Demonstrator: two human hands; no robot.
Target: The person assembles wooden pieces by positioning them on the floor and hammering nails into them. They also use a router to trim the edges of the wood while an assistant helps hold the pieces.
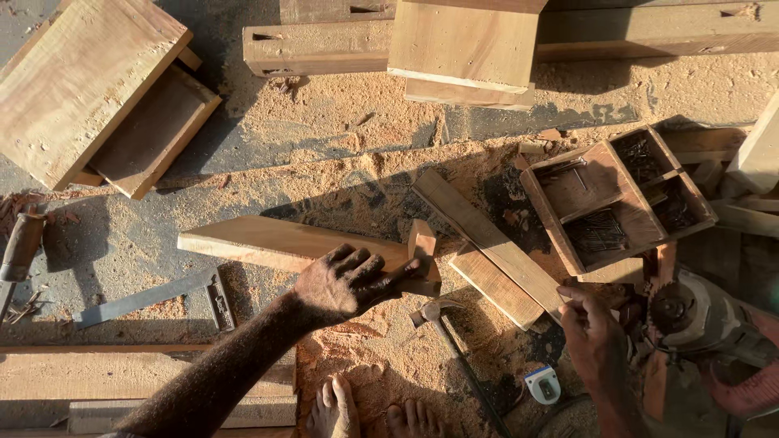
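Note:
My left hand [347, 281] lies flat, fingers spread, on a long tapered wooden piece [268, 242] on the sawdust-covered ground. Its fingertips touch a small upright wooden block [421, 240] at the piece's right end. My right hand [594, 331] is lower right, fingers pinched together by the end of a flat wooden slat [485, 240]; something thin like a nail seems to sit in the pinch, too small to be sure. A claw hammer [442, 323] lies between my hands, handle pointing down.
A partitioned wooden box [617, 199] of nails sits right. A power saw [702, 316] lies at lower right, a tape measure [544, 384] near my bare feet [365, 410]. A try square [154, 296] and chisel handle [20, 247] lie left. Boards and beams lie along the top.

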